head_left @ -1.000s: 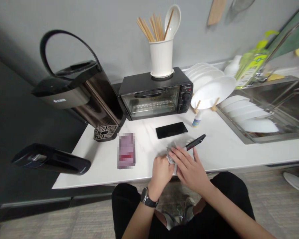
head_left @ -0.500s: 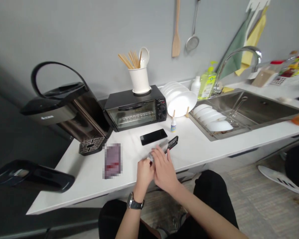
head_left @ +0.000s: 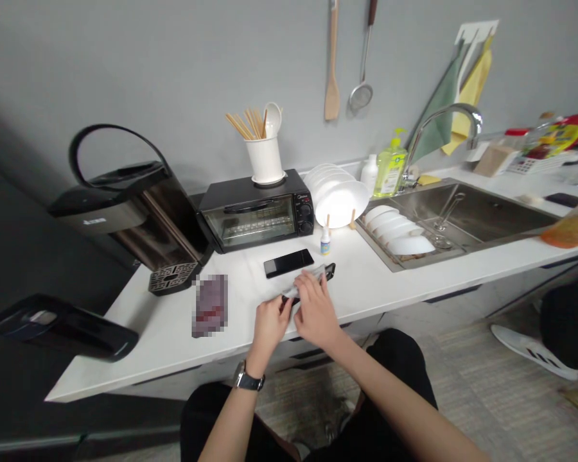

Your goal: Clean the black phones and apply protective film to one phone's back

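Note:
My left hand (head_left: 271,323) is closed on the near left end of a black phone (head_left: 331,271), held low at the counter. Across the phone lies a thin light grey cloth (head_left: 293,291), partly hidden by fingers. My right hand (head_left: 315,311) presses the cloth onto the phone with bent fingers. The phone's far end sticks out past the right fingertips. Just beyond my hands a second black phone-like slab (head_left: 289,263) rests flat on the white counter (head_left: 250,282). Near it stands a small white bottle with a blue and yellow label (head_left: 325,242).
A blurred purple packet (head_left: 210,305) lies on the left, by a black drinks machine (head_left: 139,218) and a dark cylinder (head_left: 65,326). Behind are a toaster oven (head_left: 255,215) and racked plates (head_left: 340,199). Bowls (head_left: 404,240) stand in the sink (head_left: 491,221) at right.
The view has shifted slightly. My left hand has drawn a little apart from the right one, and the right fingers have moved on the cloth, covering more of the phone's far end.

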`<move>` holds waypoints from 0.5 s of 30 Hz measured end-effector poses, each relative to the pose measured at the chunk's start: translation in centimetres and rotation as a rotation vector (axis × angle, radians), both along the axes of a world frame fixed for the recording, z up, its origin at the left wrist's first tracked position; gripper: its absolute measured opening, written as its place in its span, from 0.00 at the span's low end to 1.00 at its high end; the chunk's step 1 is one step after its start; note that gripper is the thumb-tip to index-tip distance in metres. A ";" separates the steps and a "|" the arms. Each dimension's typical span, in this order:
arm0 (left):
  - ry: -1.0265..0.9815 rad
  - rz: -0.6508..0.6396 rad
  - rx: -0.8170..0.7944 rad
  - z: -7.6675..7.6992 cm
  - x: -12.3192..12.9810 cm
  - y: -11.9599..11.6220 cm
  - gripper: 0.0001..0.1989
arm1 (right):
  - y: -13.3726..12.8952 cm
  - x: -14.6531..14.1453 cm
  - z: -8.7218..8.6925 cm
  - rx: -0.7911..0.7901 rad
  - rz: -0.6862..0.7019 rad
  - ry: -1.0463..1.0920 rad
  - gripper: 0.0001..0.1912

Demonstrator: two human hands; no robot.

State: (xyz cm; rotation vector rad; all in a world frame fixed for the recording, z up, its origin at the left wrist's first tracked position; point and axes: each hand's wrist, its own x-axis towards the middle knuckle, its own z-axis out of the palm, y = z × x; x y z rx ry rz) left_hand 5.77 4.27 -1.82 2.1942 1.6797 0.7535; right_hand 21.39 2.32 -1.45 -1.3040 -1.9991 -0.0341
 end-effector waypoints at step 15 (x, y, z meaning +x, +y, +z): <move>-0.039 -0.027 0.045 0.0 -0.1 -0.2 0.15 | 1.2 2.4 -0.5 0.040 -0.236 -0.043 0.31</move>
